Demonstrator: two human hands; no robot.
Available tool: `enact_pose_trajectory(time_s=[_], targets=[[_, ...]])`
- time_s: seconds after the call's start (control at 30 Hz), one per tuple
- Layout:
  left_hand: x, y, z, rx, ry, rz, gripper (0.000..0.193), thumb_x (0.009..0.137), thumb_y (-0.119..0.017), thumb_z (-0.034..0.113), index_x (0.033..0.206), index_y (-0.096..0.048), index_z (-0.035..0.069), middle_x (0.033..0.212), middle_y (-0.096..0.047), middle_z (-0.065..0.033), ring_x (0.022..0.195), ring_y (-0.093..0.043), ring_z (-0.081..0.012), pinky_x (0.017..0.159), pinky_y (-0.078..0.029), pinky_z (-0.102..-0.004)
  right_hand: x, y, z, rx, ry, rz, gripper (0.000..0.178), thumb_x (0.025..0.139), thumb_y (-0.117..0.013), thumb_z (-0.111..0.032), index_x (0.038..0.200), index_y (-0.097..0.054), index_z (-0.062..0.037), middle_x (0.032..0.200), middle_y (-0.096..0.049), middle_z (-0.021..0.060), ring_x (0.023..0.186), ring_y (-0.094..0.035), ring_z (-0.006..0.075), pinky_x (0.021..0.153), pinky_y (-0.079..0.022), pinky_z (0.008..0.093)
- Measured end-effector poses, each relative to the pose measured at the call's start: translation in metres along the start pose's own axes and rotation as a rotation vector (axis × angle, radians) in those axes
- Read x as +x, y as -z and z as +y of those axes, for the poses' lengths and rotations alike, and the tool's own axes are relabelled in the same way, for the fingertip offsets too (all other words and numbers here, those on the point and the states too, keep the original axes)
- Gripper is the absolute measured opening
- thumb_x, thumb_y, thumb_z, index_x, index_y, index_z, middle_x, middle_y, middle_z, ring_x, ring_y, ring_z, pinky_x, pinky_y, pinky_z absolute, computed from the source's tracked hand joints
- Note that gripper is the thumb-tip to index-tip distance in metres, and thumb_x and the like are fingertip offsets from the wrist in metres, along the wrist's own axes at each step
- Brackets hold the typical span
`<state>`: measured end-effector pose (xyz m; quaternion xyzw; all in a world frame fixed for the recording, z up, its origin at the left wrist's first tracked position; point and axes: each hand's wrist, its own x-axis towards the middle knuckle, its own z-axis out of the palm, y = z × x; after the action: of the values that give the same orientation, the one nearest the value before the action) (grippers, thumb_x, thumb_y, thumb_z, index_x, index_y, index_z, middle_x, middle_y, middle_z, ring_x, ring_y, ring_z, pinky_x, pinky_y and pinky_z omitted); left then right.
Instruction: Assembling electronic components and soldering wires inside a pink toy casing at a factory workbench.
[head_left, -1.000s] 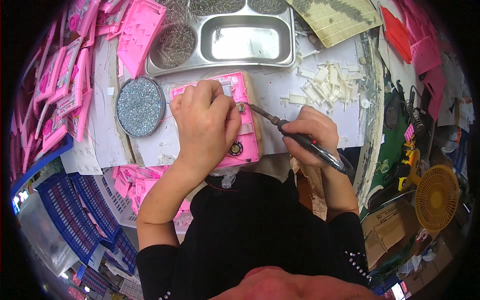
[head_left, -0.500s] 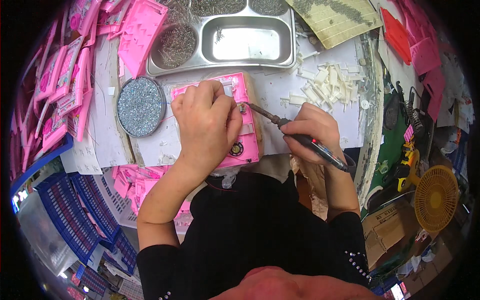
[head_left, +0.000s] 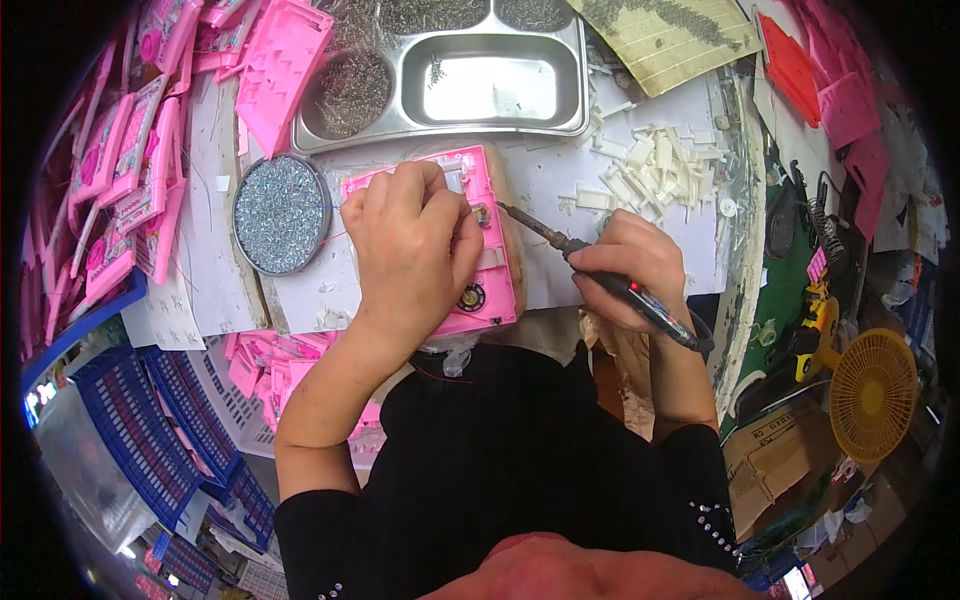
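Note:
A pink plastic casing (head_left: 505, 262) lies on the bench in front of me, with a small round speaker (head_left: 471, 297) set in its near part. Over the casing's left half is my left hand (head_left: 408, 235), its fingers pinched together. A thin wire shows beside that hand, but what sits between the fingertips is hidden. My right hand (head_left: 632, 268) is wrapped round a dark soldering iron (head_left: 600, 266). The iron's metal tip points left, at the casing's right edge near a small metal part (head_left: 483, 214).
A round dish of small screws (head_left: 281, 215) stands left of the casing. Behind is a steel compartment tray (head_left: 490, 130) with small metal pieces. White plastic parts (head_left: 655, 168) lie at the right. Pink casings (head_left: 130, 170) are stacked at far left; a yellow fan (head_left: 872, 395) is at far right.
My right hand has drawn the soldering iron slightly to the right, its tip shifting from the small metal part towards the casing's edge. My left hand has barely moved.

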<state>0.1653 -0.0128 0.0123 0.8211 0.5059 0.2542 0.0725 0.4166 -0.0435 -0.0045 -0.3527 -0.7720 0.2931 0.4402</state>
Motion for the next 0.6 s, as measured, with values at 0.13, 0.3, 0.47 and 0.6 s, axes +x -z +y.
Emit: enact_pose_trajectory(time_s=[0.13, 0.3, 0.47, 0.6], targets=[[-0.0001, 0.0018, 0.001, 0.009, 0.005, -0.003, 0.013, 0.071, -0.078, 0.012, 0.078, -0.067, 0.009, 0.094, -0.057, -0.0053, 0.089, -0.057, -0.0253, 0.079, -0.036, -0.0409, -0.0001, 0.0004, -0.0002, -0.001, 0.006, 0.007, 0.034, 0.066, -0.079, 0.005, 0.097, -0.071, -0.0037, 0.069, -0.058, 0.0079, 0.058, -0.053, 0.0246, 0.053, -0.039, 0.0362], [-0.0022, -0.0003, -0.0007, -0.003, -0.007, -0.004, 0.013, 0.074, -0.075, 0.012, 0.079, -0.063, 0.009, 0.096, -0.057, -0.0049, 0.089, -0.054, -0.0252, 0.082, -0.034, -0.0422, -0.0002, 0.0037, -0.0017, -0.009, 0.004, 0.002, 0.033, 0.066, -0.079, 0.005, 0.097, -0.071, -0.0028, 0.07, -0.06, 0.0084, 0.058, -0.053, 0.0247, 0.053, -0.039, 0.036], [-0.0042, 0.0027, -0.0019, -0.021, -0.01, -0.001, 0.013, 0.075, -0.077, 0.013, 0.083, -0.067, 0.01, 0.097, -0.058, -0.0045, 0.091, -0.056, -0.0242, 0.084, -0.033, -0.0416, -0.0017, 0.0043, -0.0022, -0.016, 0.001, 0.005, 0.032, 0.066, -0.079, 0.005, 0.097, -0.071, -0.002, 0.071, -0.06, 0.0088, 0.058, -0.053, 0.0247, 0.054, -0.039, 0.0361], [-0.0099, 0.0076, -0.003, -0.097, -0.02, 0.006, 0.018, 0.073, -0.081, 0.014, 0.088, -0.072, 0.011, 0.101, -0.061, -0.004, 0.096, -0.059, -0.0227, 0.087, -0.034, -0.0415, -0.0019, 0.0034, -0.0023, -0.015, 0.011, 0.008, 0.032, 0.066, -0.079, 0.004, 0.097, -0.071, -0.0013, 0.07, -0.06, 0.0088, 0.058, -0.052, 0.0244, 0.054, -0.039, 0.0362]])
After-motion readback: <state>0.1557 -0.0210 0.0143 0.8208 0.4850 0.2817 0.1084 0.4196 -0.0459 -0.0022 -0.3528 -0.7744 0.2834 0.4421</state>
